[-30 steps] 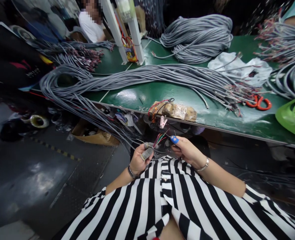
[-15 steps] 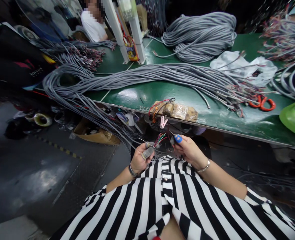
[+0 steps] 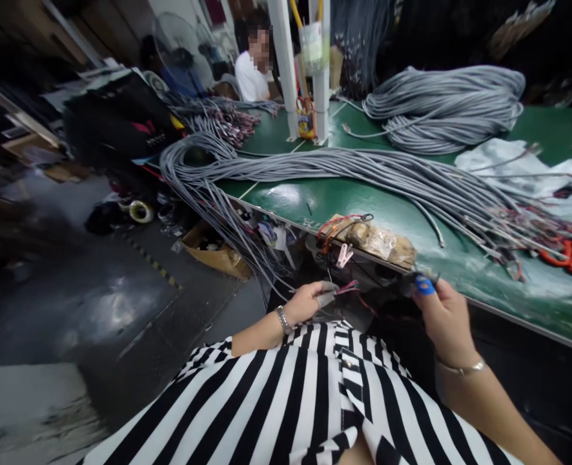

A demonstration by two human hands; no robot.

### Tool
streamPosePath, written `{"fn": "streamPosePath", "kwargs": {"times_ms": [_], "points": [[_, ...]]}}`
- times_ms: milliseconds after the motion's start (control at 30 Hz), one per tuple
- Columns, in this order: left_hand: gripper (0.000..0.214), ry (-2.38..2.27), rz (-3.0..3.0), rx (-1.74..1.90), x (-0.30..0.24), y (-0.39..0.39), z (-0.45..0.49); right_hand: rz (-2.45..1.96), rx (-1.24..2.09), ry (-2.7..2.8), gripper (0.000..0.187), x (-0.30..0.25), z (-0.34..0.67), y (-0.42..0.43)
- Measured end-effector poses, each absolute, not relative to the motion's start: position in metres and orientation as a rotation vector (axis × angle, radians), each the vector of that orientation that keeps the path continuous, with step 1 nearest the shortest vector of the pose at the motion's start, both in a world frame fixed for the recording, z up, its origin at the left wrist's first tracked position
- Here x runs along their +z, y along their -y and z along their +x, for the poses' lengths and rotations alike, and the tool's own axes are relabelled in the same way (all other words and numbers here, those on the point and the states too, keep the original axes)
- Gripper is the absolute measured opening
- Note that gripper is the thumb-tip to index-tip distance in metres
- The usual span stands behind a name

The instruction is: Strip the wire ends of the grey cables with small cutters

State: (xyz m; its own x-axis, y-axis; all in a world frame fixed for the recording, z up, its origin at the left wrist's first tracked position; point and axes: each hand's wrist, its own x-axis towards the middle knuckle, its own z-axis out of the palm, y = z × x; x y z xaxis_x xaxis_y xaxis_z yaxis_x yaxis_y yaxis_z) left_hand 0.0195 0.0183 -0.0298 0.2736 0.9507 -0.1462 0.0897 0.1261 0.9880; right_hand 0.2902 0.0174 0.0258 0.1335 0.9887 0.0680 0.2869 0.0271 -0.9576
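Observation:
My left hand [image 3: 306, 302] is closed around the end of a grey cable [image 3: 325, 292] whose coloured inner wires [image 3: 348, 288] fan out to the right. It sits just above my striped shirt, below the table edge. My right hand [image 3: 441, 315] is off to the right, fingers pinched on a small dark thing at the fingertips that I cannot make out; a blue cap covers one fingertip [image 3: 424, 285]. The two hands are well apart.
A green table [image 3: 348, 197] carries a long bundle of grey cables [image 3: 363, 169], a big grey coil [image 3: 448, 106], red-handled scissors [image 3: 569, 256], white plastic and a taped block with clips [image 3: 369, 236]. Cables hang off the left edge over a cardboard box [image 3: 215, 255]. Another person sits far back.
My right hand has pulled away to the right from the left hand and the wire ends. The view has swung left and tilted.

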Motion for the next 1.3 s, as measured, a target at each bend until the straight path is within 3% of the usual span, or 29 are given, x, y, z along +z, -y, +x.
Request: {"fn": "streamPosePath", "kwargs": {"times_ms": [167,267,433,533,767,967,1167,1300], "points": [[0.039,-1.259,1.59,0.91,-0.026,-0.047,0.012,-2.071,-0.024,1.677,0.038,0.042,0.352,-0.047],[0.033,-1.278,1.642,1.05,-0.005,-0.073,0.005,-2.275,-0.234,1.771,0.043,0.041,0.384,-0.07],[0.03,-1.356,1.964,1.138,0.038,-0.153,-0.008,-2.279,-0.273,1.903,0.048,0.027,0.402,-0.086],[0.032,-1.707,2.412,0.666,0.059,-0.215,-0.009,-2.241,-0.347,1.91,0.045,0.021,0.402,-0.086],[0.044,-1.81,2.629,0.318,0.087,-0.319,0.023,-2.233,-0.377,1.909,0.038,0.02,0.403,-0.088],[0.045,-1.789,2.706,0.072,0.083,-0.354,0.059,-2.224,-0.376,1.887,0.037,0.02,0.403,-0.089],[0.06,-1.866,2.68,-0.06,0.08,-0.359,0.062,-2.234,-0.393,1.877,0.035,0.021,0.402,-0.088],[0.05,-1.835,2.691,-0.2,0.082,-0.353,0.059,-2.237,-0.364,1.866,0.034,0.024,0.4,-0.086]]}}
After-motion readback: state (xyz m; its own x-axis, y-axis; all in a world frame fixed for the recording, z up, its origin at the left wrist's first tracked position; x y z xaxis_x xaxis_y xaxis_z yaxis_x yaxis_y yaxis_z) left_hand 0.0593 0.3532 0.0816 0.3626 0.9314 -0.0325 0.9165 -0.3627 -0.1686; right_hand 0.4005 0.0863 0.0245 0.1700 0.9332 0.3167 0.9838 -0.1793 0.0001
